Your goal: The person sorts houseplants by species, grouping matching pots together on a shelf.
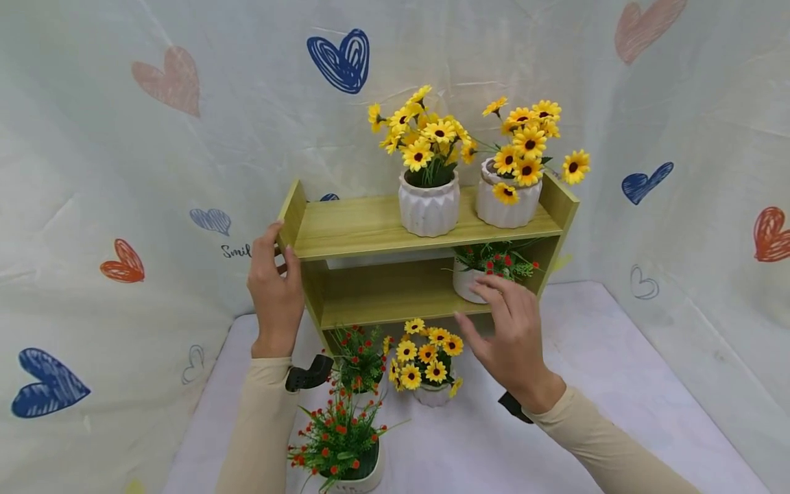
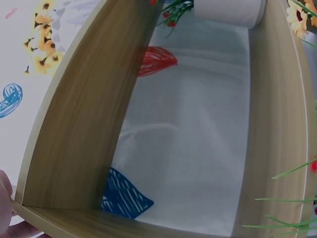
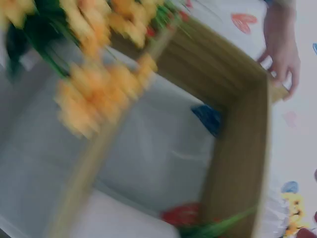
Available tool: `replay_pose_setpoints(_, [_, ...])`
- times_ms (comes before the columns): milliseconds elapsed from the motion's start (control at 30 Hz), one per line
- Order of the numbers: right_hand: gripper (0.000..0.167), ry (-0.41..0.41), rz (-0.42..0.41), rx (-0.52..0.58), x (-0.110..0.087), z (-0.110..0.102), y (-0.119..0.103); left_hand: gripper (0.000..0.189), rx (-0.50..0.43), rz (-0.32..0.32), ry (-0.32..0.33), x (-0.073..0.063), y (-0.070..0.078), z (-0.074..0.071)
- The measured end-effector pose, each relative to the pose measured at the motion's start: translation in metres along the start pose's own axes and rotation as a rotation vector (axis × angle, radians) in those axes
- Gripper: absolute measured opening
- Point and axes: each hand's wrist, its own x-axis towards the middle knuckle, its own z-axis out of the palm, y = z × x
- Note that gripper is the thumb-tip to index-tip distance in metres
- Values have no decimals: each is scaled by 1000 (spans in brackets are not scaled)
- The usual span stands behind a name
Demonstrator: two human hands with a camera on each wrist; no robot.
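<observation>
While the left hand (image 1: 277,295) pinches the side of the shelf (image 1: 352,223), a stray knuckle of the spread right hand (image 1: 513,333) could tip the white pot (image 1: 466,280) at the right end of the second board (image 1: 382,291) — or a tug could topple the yellow flowers (image 1: 439,132) above.

A pale table (image 1: 617,384) carries a wooden shelf (image 1: 352,223). On its upper board (image 1: 327,237), one pot of yellow flowers (image 1: 430,199) stands right of the middle, and a second yellow pot plant (image 1: 528,168) stands near the right end. The board below (image 1: 389,298) bears a white pot with red flowers (image 1: 465,281). Directly on the table, before the shelf, stand a smaller yellow plant (image 1: 427,354) and a front red plant (image 1: 336,439).
</observation>
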Motion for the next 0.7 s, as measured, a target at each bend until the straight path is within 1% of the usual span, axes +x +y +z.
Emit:
replay_pose_setpoints(100, [47,21,-15,34,-30,0,-4,37,0,-2,3,0,0,0])
replay_pose_setpoints(200, [45,-3,32,54,-59,-1,-9,37,0,-7,6,0,0,1])
replay_pose_setpoints(300, [49,-63,113,57,-87,-1,-13,38,-3,-12,6,0,0,1])
replay_pose_setpoints(400, [53,-145,205,47,-111,0,-15,38,-6,-13,3,0,0,0])
replay_pose_setpoints(467, [42,-194,257,38,-126,3,-15,38,-11,-13,2,0,0,0])
replay_pose_setpoints(533, [36,-247,307,11,-139,6,-13,38,-11,-12,1,0,0,0])
replay_pose_setpoints(567, [38,-268,329,-1,-145,8,-13,38,-10,-11,0,0,0,0])
replay_pose_setpoints(633, [49,-313,377,-16,-155,11,-11,38,-11,-11,0,0,0,0])
replay_pose_setpoints(700, [56,-361,423,-28,-163,15,-9,38,-8,-9,-3,0,0,0])
